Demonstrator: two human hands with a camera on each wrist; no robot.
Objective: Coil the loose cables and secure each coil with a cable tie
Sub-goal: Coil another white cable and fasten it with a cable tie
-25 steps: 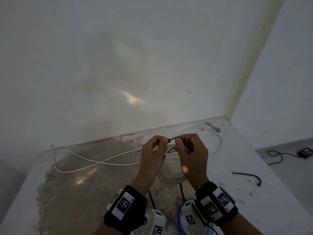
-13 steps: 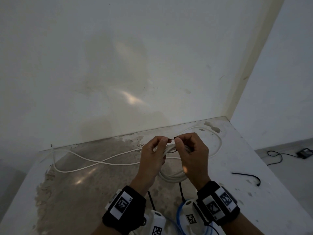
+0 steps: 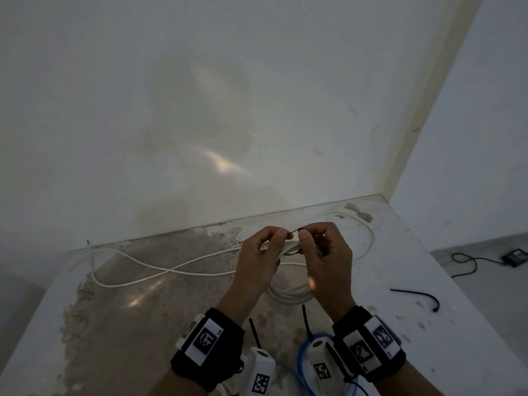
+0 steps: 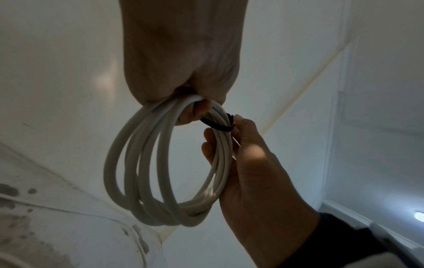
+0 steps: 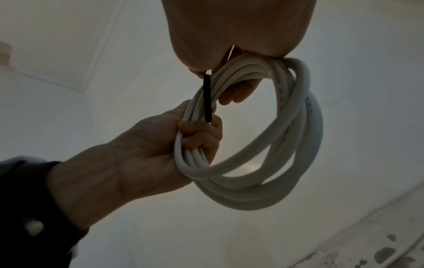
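A white table (image 3: 428, 352) with worn brown patches stands against a pale wall (image 3: 200, 95); a small black box (image 3: 515, 257) lies on the floor

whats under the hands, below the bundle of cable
The white coil hangs below both hands over the table, a black tie round it. The tie's ends are hidden in the left hand and right hand.

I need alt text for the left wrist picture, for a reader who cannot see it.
Two hands hold up a white cable coil of several loops, with a black cable tie wrapped around one side. The left hand grips the top of the coil; the right hand holds the strands just below the tie.
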